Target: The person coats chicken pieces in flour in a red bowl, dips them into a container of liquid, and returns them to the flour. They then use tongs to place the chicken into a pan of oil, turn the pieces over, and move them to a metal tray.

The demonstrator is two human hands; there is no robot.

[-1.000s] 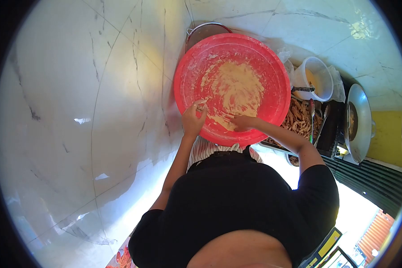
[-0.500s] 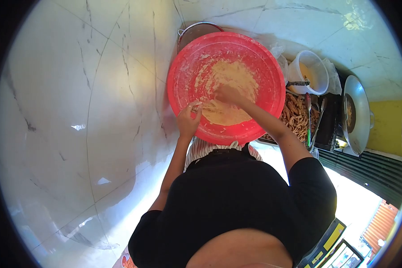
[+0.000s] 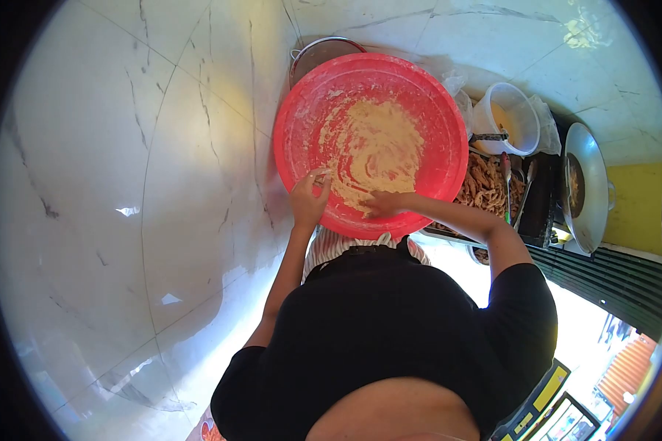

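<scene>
A large red basin [image 3: 441, 151] fills the middle, with a pale yellow, floury mixture [image 3: 384, 136] spread over its bottom. A marbled wall [image 3: 110, 220] stands at its left, and a round, metal-rimmed thing [image 3: 325, 51] shows partly behind its far left edge. To the right lie browned strips [image 3: 484, 184], partly hidden by the basin, with a red-handled utensil [image 3: 506, 169] over them. Farther back are a white bucket [image 3: 524, 110] with something yellow inside and a clear plastic bag [image 3: 546, 126]; a wide metal pan [image 3: 597, 180] is tilted at the far right.

The left hand [image 3: 310, 197] is at the near left rim, its fingers curved and parted from the thumb, with pale residue on the tips; whether it touches the basin is unclear. The right hand [image 3: 386, 204] reaches over the near rim, its fingers at the mixture's near edge, most of the mixture lying beyond them. How far they are spread, or whether they hold any of it, I cannot tell.
</scene>
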